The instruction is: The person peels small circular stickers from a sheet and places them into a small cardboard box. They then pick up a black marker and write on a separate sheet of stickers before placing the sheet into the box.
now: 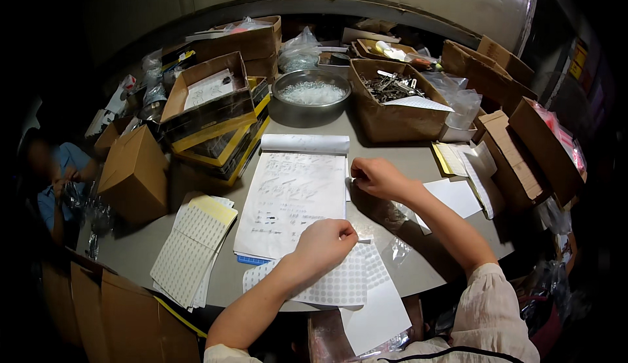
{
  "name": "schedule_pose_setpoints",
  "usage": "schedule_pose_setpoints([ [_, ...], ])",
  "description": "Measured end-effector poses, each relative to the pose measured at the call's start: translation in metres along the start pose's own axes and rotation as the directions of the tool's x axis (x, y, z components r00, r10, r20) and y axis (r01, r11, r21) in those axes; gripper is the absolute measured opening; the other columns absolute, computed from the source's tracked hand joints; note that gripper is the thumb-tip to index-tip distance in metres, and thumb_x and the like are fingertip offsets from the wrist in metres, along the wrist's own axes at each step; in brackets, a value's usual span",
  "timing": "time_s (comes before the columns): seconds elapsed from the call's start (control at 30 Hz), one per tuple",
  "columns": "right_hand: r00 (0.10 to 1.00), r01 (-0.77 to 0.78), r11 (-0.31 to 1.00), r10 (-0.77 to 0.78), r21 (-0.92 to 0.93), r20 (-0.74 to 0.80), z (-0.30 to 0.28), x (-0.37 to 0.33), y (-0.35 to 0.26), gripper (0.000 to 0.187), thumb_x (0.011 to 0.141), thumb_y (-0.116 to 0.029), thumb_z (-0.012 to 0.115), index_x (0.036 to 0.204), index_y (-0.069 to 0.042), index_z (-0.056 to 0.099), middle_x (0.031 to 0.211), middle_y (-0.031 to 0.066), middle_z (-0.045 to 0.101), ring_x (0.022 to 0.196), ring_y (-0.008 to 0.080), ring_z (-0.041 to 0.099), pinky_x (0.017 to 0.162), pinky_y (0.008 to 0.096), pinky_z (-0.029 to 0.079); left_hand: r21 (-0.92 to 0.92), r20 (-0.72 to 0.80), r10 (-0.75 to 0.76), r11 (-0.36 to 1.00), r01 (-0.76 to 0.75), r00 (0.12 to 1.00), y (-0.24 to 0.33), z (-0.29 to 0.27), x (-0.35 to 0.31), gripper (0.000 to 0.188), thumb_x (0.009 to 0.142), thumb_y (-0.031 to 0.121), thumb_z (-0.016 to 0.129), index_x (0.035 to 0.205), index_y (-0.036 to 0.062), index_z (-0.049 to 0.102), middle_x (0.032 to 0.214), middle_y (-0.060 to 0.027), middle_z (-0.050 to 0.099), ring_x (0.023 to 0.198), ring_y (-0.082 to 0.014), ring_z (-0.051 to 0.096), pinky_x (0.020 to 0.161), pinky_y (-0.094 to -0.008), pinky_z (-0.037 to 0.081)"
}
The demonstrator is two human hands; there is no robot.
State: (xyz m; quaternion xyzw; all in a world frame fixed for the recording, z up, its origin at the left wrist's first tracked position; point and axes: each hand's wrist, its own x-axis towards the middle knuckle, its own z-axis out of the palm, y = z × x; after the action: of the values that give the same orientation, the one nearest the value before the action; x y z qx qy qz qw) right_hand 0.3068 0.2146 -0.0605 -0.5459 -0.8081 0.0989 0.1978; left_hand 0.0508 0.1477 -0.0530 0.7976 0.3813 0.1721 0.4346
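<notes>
My left hand (325, 244) is closed in a pinch above a sheet of round grey stickers (340, 284), close to the lower right of a handwritten notepad (294, 186). A small pale piece shows by its fingertips, too small to name. Farther off, my right hand (379, 177) is also closed, thumb and fingers together beside the notepad's right edge. What it pinches, if anything, is hidden. A second sticker sheet with a white lower part (373, 320) lies partly under the first and hangs over the table's near edge. A small clear plastic bag (399, 250) rests to its right.
Sticker sheets (195, 248) are stacked at left. A metal bowl (311, 95) holds clear small pieces; a carton (392, 118) holds metal parts. Yellow-black boxes (212, 124), a brown carton (135, 173) and papers (451, 203) stand or lie around. Another person (65, 173) sits at far left.
</notes>
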Motion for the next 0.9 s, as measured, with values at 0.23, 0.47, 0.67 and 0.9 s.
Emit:
schedule_pose_setpoints([
  [0.23, 0.993, -0.116, 0.930, 0.108, -0.349, -0.040, 0.001, 0.000, 0.001, 0.021, 0.089, -0.019, 0.069, 0.096, 0.000, 0.064, 0.096, 0.0216, 0.073, 0.094, 0.0423, 0.069, 0.081, 0.0535, 0.053, -0.052, -0.013, 0.008, 0.999, -0.009, 1.000, -0.002, 0.000, 0.001, 0.032, 0.094, 0.030, 0.068, 0.101, 0.0008, 0.078, 0.078, -0.0123, 0.074, 0.073, -0.0225, 0.071, 0.072, -0.0359, 0.055],
  [0.47, 0.964, -0.266, 0.928, 0.248, 0.262, 0.100, -0.031, -0.048, -0.019, 0.035, 0.098, -0.035, 0.073, 0.094, 0.000, 0.070, 0.084, 0.0152, 0.071, 0.075, 0.0306, 0.067, 0.071, 0.0437, 0.054, -0.095, -0.105, -0.002, 0.995, -0.008, 0.994, -0.003, -0.006, 0.001, 0.027, 0.094, 0.025, 0.070, 0.102, 0.0004, 0.078, 0.088, -0.0114, 0.076, 0.081, -0.0199, 0.070, 0.077, -0.0334, 0.055],
  [0.67, 0.784, -0.558, 0.680, 0.243, 0.476, 0.572, -0.042, -0.106, -0.060, 0.031, 0.104, -0.031, 0.066, 0.098, -0.002, 0.075, 0.075, 0.0025, 0.067, 0.067, 0.0086, 0.058, 0.062, 0.0275, 0.047, -0.199, -0.222, -0.010, 0.979, -0.035, 0.975, -0.003, -0.009, 0.003, 0.023, 0.095, 0.019, 0.070, 0.104, -0.0013, 0.078, 0.088, -0.0097, 0.075, 0.083, -0.0160, 0.068, 0.078, -0.0309, 0.053],
  [0.9, 0.863, -0.496, 0.521, 0.210, 0.694, 0.459, -0.041, -0.124, -0.052, 0.018, 0.099, -0.019, 0.076, 0.094, -0.005, 0.066, 0.074, -0.0042, 0.060, 0.063, 0.0043, 0.054, 0.054, 0.0239, 0.039, -0.362, -0.434, -0.056, 0.925, -0.117, 0.899, -0.013, -0.021, 0.015, 0.019, 0.099, 0.012, 0.066, 0.108, -0.0015, 0.077, 0.093, -0.0046, 0.074, 0.084, -0.0106, 0.061, 0.077, -0.0271, 0.050],
])
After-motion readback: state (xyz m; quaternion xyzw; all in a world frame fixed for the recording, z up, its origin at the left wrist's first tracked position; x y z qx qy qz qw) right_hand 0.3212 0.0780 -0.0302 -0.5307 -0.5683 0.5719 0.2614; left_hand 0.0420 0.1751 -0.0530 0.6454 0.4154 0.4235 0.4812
